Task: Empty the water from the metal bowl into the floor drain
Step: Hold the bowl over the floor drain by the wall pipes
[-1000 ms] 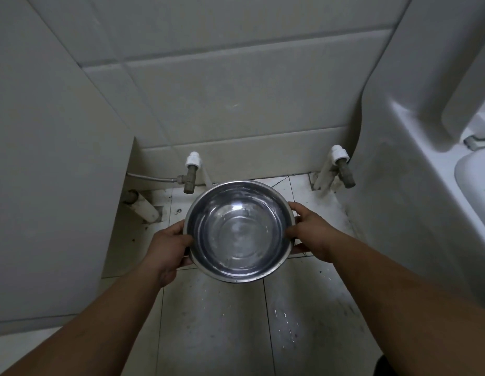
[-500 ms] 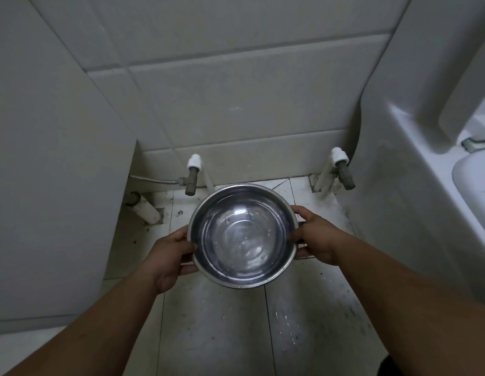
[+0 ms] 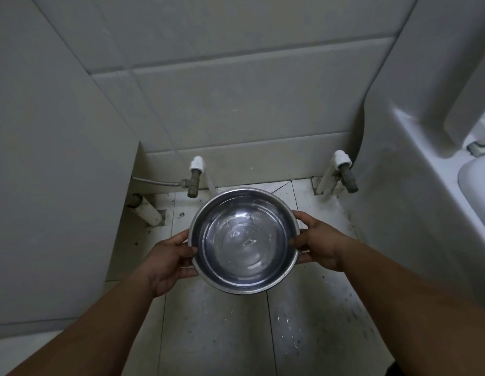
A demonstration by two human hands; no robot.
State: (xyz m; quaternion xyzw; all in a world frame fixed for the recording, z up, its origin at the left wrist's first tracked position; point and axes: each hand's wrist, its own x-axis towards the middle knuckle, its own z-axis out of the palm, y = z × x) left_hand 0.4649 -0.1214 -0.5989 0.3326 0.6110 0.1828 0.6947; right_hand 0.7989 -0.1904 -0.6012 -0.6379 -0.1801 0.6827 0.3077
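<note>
Presently we hold the metal bowl (image 3: 244, 240) level, mouth upward, left hand (image 3: 168, 260) and right hand (image 3: 321, 244) gripping opposite rims, above open floor tiles (image 3: 216, 335) between side walls.

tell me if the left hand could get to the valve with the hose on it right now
Probably not as things stand: the left hand grips the rim of the metal bowl, which holds water. The valve itself sits unobstructed beyond the bowl, but letting go would likely tip it.
</note>
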